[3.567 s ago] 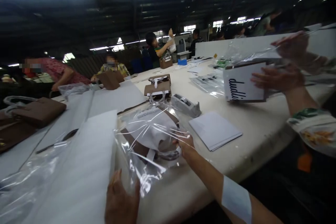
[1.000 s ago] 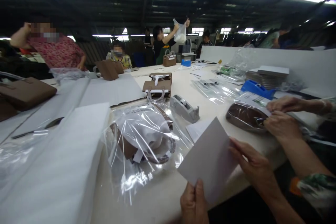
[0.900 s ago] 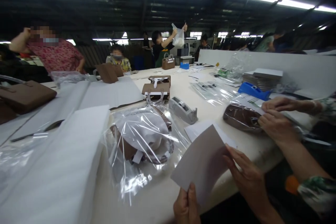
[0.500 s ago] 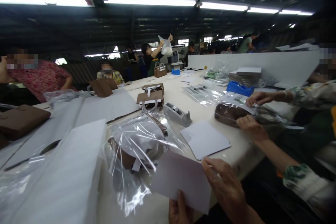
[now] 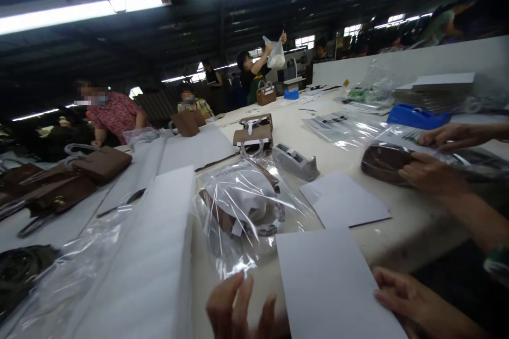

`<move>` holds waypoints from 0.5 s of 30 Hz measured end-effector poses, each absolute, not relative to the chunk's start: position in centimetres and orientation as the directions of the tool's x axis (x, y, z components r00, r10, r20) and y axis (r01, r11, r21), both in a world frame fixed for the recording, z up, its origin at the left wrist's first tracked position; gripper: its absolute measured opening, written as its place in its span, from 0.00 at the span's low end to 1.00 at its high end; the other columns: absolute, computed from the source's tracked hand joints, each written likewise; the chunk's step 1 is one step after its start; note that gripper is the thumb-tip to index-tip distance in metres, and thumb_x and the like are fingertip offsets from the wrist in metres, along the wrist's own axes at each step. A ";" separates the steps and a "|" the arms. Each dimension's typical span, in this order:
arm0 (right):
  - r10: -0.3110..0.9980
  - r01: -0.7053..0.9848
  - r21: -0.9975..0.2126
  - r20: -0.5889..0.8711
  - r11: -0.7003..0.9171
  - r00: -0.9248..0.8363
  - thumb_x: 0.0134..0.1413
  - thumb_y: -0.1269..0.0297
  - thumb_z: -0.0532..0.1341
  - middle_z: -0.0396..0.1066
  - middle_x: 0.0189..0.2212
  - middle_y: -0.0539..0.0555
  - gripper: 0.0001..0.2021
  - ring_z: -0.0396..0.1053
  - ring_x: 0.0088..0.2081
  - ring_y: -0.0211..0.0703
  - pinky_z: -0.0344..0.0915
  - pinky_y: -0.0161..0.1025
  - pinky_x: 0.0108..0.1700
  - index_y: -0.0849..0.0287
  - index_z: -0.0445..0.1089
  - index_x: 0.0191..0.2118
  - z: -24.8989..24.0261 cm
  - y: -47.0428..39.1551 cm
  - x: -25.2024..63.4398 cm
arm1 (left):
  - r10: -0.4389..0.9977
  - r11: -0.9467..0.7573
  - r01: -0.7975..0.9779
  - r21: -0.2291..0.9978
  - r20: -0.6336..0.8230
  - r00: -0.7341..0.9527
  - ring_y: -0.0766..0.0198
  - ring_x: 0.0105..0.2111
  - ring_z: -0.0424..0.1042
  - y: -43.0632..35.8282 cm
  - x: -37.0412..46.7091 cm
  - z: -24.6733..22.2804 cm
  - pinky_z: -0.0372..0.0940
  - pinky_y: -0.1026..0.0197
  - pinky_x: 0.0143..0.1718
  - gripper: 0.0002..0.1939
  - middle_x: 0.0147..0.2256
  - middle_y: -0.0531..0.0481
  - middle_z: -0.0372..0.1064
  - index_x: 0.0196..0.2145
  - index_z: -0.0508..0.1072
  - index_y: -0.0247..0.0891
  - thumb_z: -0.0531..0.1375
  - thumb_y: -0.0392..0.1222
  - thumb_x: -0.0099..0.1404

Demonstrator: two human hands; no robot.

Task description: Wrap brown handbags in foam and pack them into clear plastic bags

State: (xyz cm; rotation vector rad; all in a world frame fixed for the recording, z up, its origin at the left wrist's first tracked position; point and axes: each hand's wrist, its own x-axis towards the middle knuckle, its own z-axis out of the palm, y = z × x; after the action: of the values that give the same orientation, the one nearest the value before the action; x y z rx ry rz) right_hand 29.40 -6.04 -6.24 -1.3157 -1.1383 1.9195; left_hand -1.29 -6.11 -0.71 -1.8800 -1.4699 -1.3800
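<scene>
Along the right edge of a white card sheet [image 5: 330,280], my right hand [image 5: 421,302] pinches the card between thumb and fingers. My left hand [image 5: 240,307] is off the card to its left, fingers apart and holding nothing that I can see. Just beyond it lies a clear plastic bag [image 5: 226,254] with a brown handbag [image 5: 222,217] inside, partly covered by white paper. More white cards [image 5: 342,198] lie behind the held sheet. A grey tape dispenser [image 5: 296,161] stands beyond the bag.
At the right, a co-worker's hands [image 5: 433,175] handle a brown bagged item [image 5: 384,164] near a blue tape dispenser [image 5: 417,116]. White foam sheets [image 5: 135,254] are stacked at the left. Brown handbags [image 5: 103,161] lie beyond them. A white partition [image 5: 417,61] borders the far right.
My left hand has let go of the card and moved left. The card has turned and come nearer, still in my right hand. The view has swung left and tilted.
</scene>
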 end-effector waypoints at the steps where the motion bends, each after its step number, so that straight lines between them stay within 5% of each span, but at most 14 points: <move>1: 0.783 0.000 -0.855 -0.474 -0.518 -0.403 0.44 0.43 0.59 0.61 0.18 0.46 0.22 0.55 0.14 0.27 0.49 0.24 0.14 0.59 0.59 0.32 -6.7 -6.6 29.1 | 0.448 -0.327 0.942 0.082 0.891 0.078 0.49 0.47 0.64 -5.6 -2.4 0.1 0.61 0.46 0.47 0.27 0.46 0.39 0.64 0.48 0.64 0.40 0.66 0.39 0.51; 3: 0.746 -0.029 -0.835 -0.474 -0.549 -0.468 0.43 0.44 0.61 0.59 0.16 0.44 0.22 0.55 0.13 0.27 0.48 0.23 0.13 0.59 0.59 0.34 -7.0 -7.2 28.2 | 0.488 -0.187 0.973 -0.137 0.846 0.213 0.39 0.55 0.54 -4.3 -4.1 1.6 0.50 0.34 0.51 0.32 0.54 0.32 0.54 0.51 0.62 0.38 0.67 0.37 0.49; 6: 0.733 -0.066 -0.836 -0.437 -0.545 -0.521 0.43 0.46 0.62 0.60 0.16 0.44 0.24 0.56 0.13 0.27 0.47 0.22 0.13 0.60 0.59 0.39 -6.0 -7.0 26.3 | 0.569 -0.170 0.958 -0.232 0.771 0.288 0.43 0.53 0.58 -1.5 -5.3 3.5 0.44 0.31 0.52 0.18 0.52 0.38 0.60 0.44 0.68 0.41 0.63 0.35 0.55; 10: 0.825 -0.210 -0.838 -0.396 -0.505 -0.404 0.47 0.50 0.61 0.62 0.18 0.44 0.23 0.58 0.14 0.27 0.53 0.23 0.15 0.59 0.57 0.44 -4.2 -5.2 22.7 | 0.520 -0.323 0.942 -0.095 0.813 0.260 0.58 0.40 0.69 1.4 -5.9 6.0 0.54 0.45 0.51 0.03 0.37 0.49 0.71 0.34 0.71 0.40 0.60 0.37 0.59; 15: 0.881 -0.433 -0.769 -0.434 -0.470 -0.186 0.49 0.54 0.61 0.64 0.21 0.45 0.18 0.63 0.20 0.30 0.63 0.26 0.20 0.57 0.57 0.40 -2.8 -3.1 17.8 | 0.594 -0.394 0.917 0.066 0.780 0.199 0.63 0.34 0.68 2.4 -5.3 8.4 0.60 0.57 0.41 0.05 0.32 0.51 0.70 0.35 0.72 0.39 0.57 0.39 0.61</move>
State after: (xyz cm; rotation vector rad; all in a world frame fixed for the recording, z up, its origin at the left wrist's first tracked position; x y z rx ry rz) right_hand 17.77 -3.06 -2.80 -1.1155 -0.6135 1.8018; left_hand -5.30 2.39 8.42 -2.0657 -1.4084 -1.0498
